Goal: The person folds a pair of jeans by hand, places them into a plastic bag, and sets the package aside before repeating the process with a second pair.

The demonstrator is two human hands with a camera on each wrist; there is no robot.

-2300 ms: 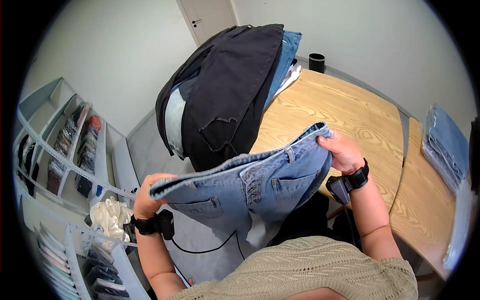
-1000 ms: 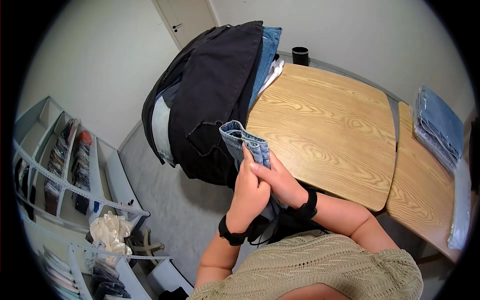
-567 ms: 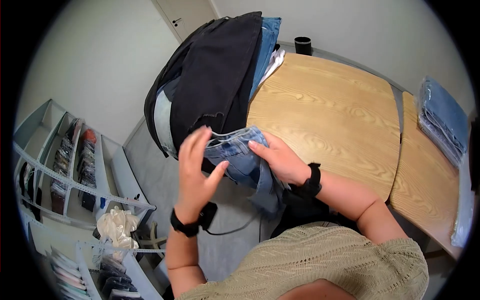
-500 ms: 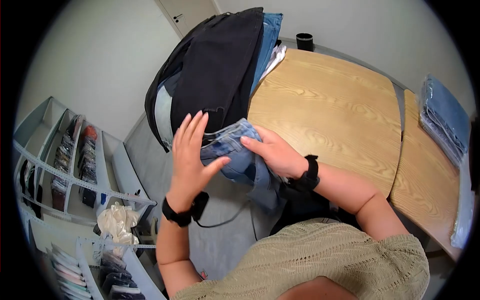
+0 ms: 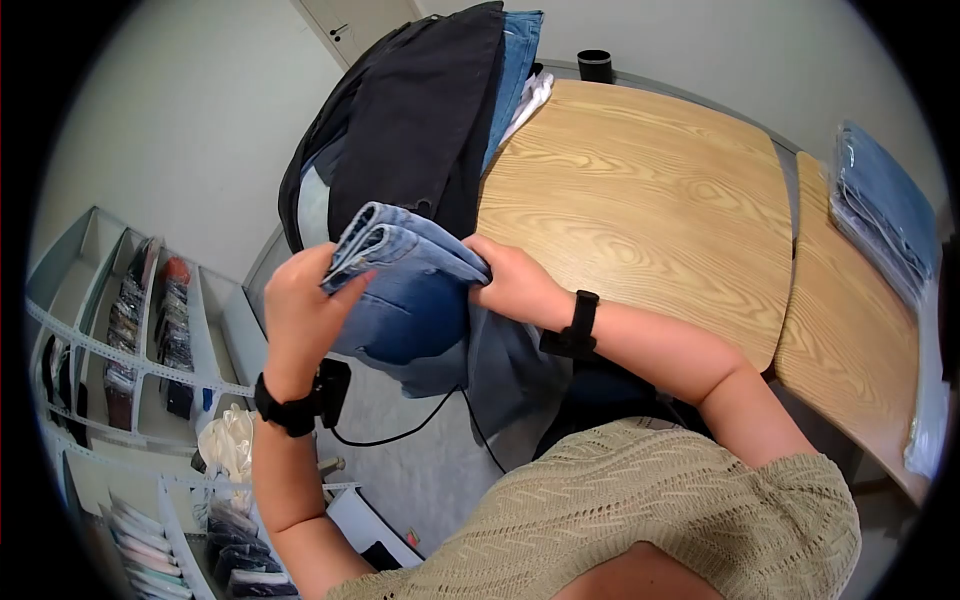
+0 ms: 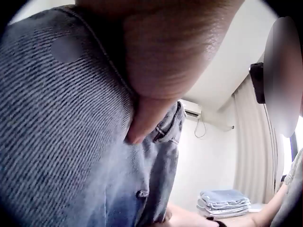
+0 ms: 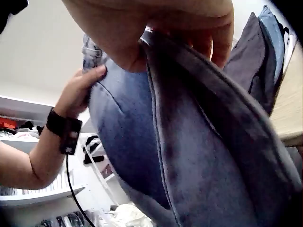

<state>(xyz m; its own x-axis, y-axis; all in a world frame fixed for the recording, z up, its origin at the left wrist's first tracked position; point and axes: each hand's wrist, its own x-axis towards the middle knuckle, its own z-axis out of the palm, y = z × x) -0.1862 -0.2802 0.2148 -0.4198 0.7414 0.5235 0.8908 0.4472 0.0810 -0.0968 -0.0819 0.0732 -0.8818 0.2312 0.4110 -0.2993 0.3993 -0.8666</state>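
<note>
A pair of blue jeans (image 5: 410,310) hangs folded lengthwise between both hands in the head view, in front of the body. My left hand (image 5: 300,305) grips the waistband end, thumb on the near side. My right hand (image 5: 515,285) pinches the other top edge of the fold. The left wrist view shows the left thumb (image 6: 149,118) pressed on the denim (image 6: 66,127). In the right wrist view the right hand (image 7: 156,23) holds the folded edge, with denim (image 7: 203,156) hanging below; the left hand (image 7: 78,92) is beyond. Some fingers are hidden behind the cloth.
Black trousers (image 5: 410,120) and other jeans lie piled beyond the hands. A wooden table (image 5: 640,200) stands to the right, with bagged folded jeans (image 5: 885,210) at far right. Shelves (image 5: 150,370) hold clothes at left. A black bin (image 5: 594,66) stands behind the table.
My left hand, spread beside the waistband half a second ago, has moved down-left and now grips it. The jeans are drawn out wider to the left, and the right hand has shifted slightly left.
</note>
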